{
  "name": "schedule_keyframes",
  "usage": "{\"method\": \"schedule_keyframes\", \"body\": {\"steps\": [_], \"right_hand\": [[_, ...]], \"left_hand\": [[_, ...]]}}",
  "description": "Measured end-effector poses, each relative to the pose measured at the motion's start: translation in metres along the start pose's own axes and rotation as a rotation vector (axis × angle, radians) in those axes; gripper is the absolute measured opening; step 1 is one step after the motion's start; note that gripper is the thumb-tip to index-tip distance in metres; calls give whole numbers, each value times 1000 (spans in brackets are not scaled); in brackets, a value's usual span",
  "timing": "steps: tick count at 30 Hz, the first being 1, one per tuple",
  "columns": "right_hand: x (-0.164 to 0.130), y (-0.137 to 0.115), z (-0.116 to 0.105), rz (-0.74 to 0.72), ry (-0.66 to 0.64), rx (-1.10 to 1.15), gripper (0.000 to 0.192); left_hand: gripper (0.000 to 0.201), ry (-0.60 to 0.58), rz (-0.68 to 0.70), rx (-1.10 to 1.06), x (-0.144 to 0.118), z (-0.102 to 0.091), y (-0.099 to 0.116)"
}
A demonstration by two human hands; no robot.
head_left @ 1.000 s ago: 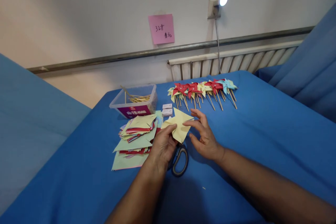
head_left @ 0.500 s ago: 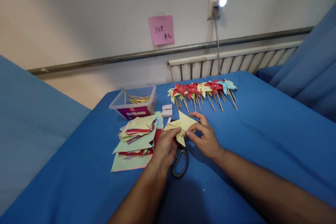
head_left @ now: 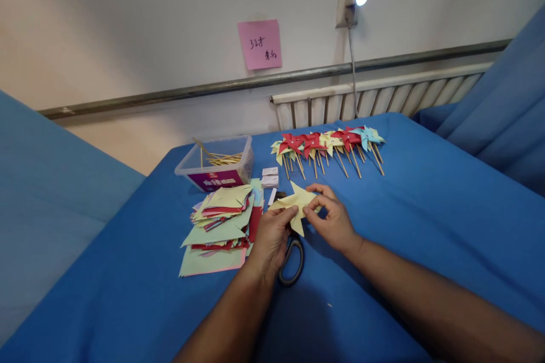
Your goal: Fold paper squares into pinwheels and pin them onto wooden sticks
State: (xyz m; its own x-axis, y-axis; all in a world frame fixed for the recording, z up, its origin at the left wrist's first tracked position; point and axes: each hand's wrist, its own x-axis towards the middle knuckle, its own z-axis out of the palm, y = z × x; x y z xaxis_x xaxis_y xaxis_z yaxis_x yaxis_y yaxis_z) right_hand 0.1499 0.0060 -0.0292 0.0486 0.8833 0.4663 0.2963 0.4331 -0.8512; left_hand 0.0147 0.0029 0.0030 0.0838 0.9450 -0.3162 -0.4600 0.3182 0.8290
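Both grips now pinch yellow paper (head_left: 298, 204) closer together.

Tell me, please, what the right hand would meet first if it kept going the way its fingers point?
The right hand points left, toward the left hand. It already pinches the yellow paper, so next would likely come the left hand's fingers, though depth is unclear.

Left hand (head_left: 272, 236), right hand (head_left: 334, 220): fingers pinched.

Matt yellow paper (head_left: 298, 202), matt blue cloth (head_left: 426, 210), clear plastic tub (head_left: 215, 164)
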Motion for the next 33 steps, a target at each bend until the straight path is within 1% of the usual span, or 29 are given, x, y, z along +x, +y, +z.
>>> {"method": "schedule_keyframes", "body": {"steps": [4,13,18,22,33], "right_hand": [[0,1,0,1,-9,9,13],[0,1,-1,11,7,-15,12],[0,-1,-1,-13,5,-15,11],[0,-1,-1,-16,2,-8,11],[0,-3,-1,5,2,11,12]], "left_hand": [[32,22,-8,22,0,-1,0],[34,-2,-4,23,1,-2,-2],[28,22,-8,49,2,-3,-3],[31,17,-19,40,2,-3,-3],[31,4,-22,36,0,-1,-2]]}}
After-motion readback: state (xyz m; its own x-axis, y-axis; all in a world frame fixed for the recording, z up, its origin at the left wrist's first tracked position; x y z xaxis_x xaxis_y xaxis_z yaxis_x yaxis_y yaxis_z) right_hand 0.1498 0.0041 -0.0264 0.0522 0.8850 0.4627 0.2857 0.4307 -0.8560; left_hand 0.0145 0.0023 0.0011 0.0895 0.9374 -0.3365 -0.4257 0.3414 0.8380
